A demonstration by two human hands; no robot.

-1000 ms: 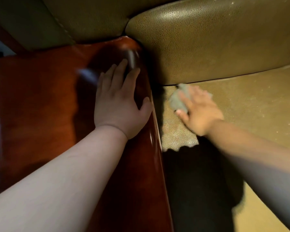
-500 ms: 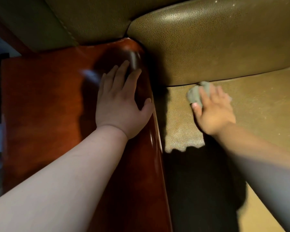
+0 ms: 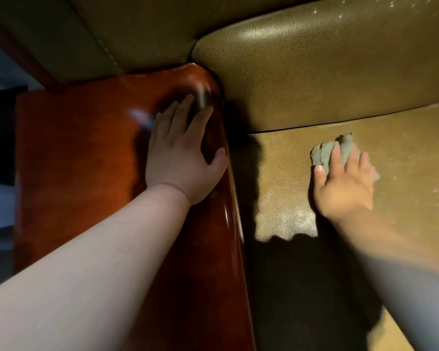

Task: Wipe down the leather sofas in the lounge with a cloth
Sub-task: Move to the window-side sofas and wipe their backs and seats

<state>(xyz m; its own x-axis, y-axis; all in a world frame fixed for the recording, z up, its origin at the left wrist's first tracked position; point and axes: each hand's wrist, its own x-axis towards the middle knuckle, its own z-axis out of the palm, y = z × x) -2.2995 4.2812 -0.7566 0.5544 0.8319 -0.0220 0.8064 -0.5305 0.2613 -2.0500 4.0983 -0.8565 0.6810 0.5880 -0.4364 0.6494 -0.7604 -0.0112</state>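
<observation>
Leather, bumpy and a little shiny, covers the sofa seat [image 3: 289, 198] and the puffy back cushion [image 3: 314, 79] behind it. Both are a yellow-brown colour, and the seat is flat and wide. We can see small pale specks on the seat far to the right.

Our right hand [image 3: 345, 181] lies flat on the cloth [image 3: 326, 153], with the fingers spread out and pressing it onto the seat, near the line where the seat meets the back cushion. The hand is pushing down, not squeezing. The cloth is small, grey-green, soft and crumpled, with a raggedy edge sticking out past the fingers.

We think the cloth is very light and floppy. It would bunch up or slip out if we only pushed with the fingertips. The best place to hold it is right in the middle, under the whole palm.

Our left hand [image 3: 181, 150] lies flat on the armrest [image 3: 74, 160] with straight fingers and holds nothing. The armrest is red-brown, smooth and glossy, with a rounded edge, and looks slippery.
</observation>
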